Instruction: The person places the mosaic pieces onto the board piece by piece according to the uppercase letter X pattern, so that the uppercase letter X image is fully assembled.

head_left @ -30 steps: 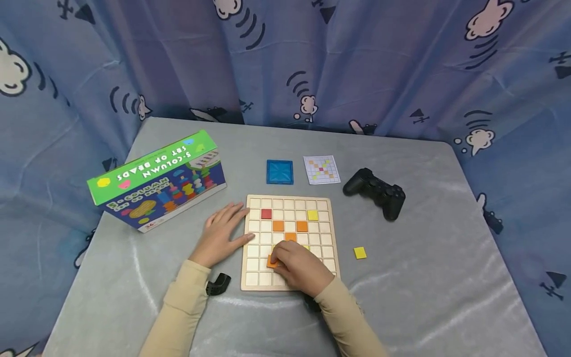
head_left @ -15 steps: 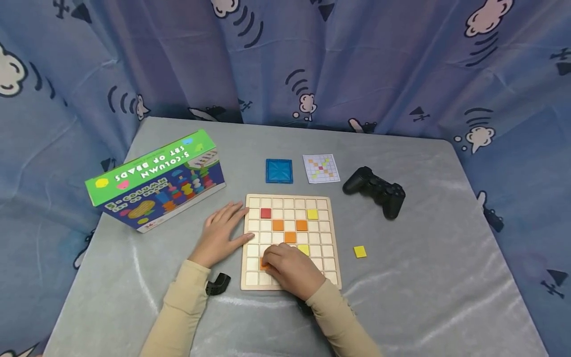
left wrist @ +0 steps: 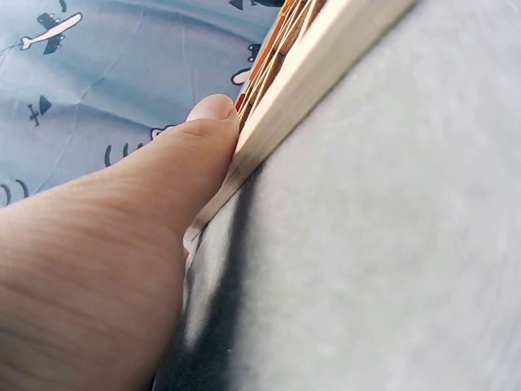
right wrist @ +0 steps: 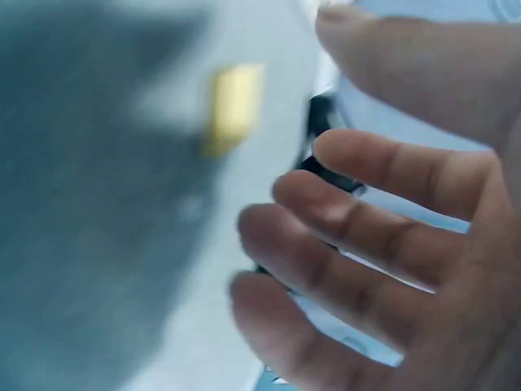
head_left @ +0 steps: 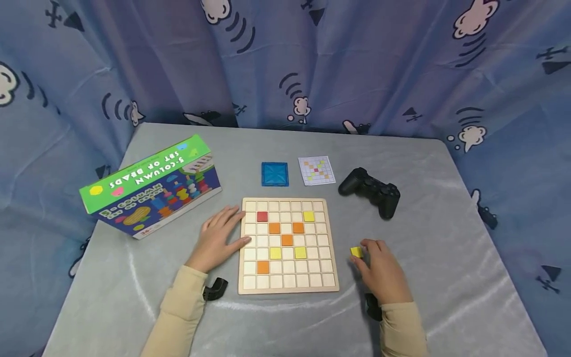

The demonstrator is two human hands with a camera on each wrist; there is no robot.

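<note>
The yellow square tile (head_left: 356, 252) lies on the table just beside my right hand (head_left: 380, 270), fingers loose, grasping nothing; my left hand (head_left: 217, 238) lies flat, released, against the wooden grid board (head_left: 287, 285).

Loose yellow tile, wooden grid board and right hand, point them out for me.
loose yellow tile (head_left: 356, 252), head view, its top face.
wooden grid board (head_left: 287, 291), head view, near rim.
right hand (head_left: 384, 273), head view, back of the hand.

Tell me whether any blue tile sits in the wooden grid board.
No: the wooden grid board holds only red, orange and yellow tiles; the blue tile lies on the table behind it.
</note>
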